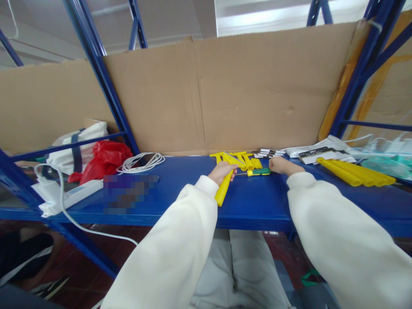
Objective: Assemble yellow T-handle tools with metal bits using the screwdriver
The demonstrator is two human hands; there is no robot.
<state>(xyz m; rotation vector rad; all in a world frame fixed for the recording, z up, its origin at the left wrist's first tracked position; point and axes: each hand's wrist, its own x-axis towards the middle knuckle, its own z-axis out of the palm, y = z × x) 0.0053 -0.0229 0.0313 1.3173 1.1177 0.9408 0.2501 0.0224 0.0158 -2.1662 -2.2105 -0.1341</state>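
Observation:
My left hand (221, 172) is wrapped round a yellow tube (222, 195), which slants down toward the shelf's front edge. At its upper end, beyond my fingers, is a yellow head with a thin greyish strip (234, 159). My right hand (279, 165) is closed in a fist low over the shelf; whatever it may hold is hidden. Beside that fist lies a screwdriver (259, 171) with a green and yellow handle, its shaft pointing toward my left hand. Several yellow T-shaped pieces (247, 161) lie behind the screwdriver, next to small black-and-white pieces (268, 152).
More yellow tubes (357, 172) lie at the right, by a white packet (317, 155). Leftward on the blue shelf (189, 193) are a coiled white cable (141, 162), a red bag (111, 156) and a power strip (75, 195). Cardboard (257, 90) walls the back. Another person's leg (28, 253) shows lower left.

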